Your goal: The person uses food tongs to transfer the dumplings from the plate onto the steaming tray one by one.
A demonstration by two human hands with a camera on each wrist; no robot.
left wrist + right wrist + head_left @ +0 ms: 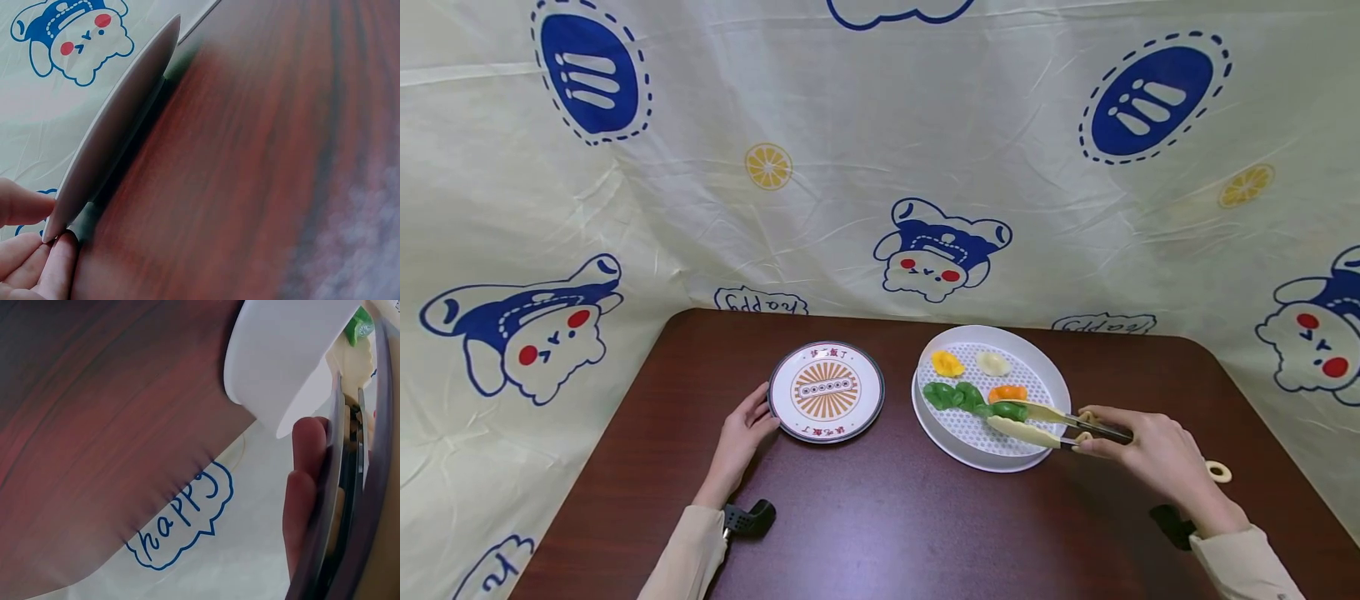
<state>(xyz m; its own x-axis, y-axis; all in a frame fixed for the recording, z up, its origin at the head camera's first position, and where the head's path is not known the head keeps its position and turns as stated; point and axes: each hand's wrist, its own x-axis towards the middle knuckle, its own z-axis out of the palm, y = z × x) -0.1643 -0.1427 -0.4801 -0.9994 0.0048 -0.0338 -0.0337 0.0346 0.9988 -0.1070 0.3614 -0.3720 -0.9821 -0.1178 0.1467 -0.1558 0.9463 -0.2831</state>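
Note:
My left hand (747,427) pinches the left rim of a white plate (865,392) printed with an orange sunburst and a dark rim. In the left wrist view the thumb (22,203) is on one face of the plate (125,119), with fingers under the other. My right hand (1157,454) grips tongs (1101,427) with cream tips and dark-and-metal arms. Those tips lie either side of a green food piece (1009,411) over a round white steamer basket (977,446). More green pieces (943,395), a yellow piece (947,363), a pale piece (993,363) and an orange piece (1007,393) lie inside.
The basket sits on a dark brown wooden table (865,533). Behind and beside the table hangs a pale cloth (820,242) with cartoon prints. A dark strap device is worn at each wrist, the left one (751,518) hanging near the tabletop.

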